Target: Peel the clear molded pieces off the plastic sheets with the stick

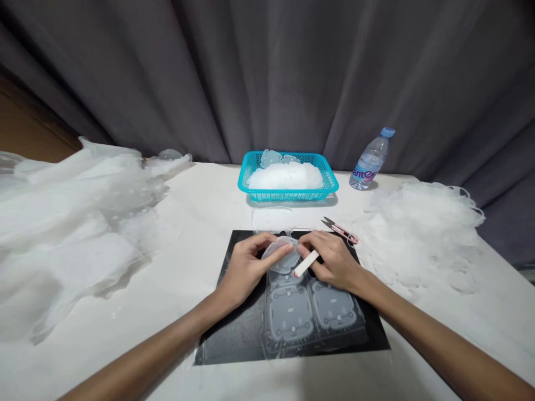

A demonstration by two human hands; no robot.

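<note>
A clear plastic sheet of moulded rounded-square pieces lies on a black mat in front of me. My left hand pinches one translucent rounded piece at the sheet's far end. My right hand touches the same piece from the right with its fingertips and holds a small white stick-like tool between its fingers. Both hands are closed around what they hold.
A turquoise basket of clear plastic pieces stands behind the mat. Pink snips lie to the right of my hands. A water bottle stands at the back right. Heaps of clear plastic film lie left and right.
</note>
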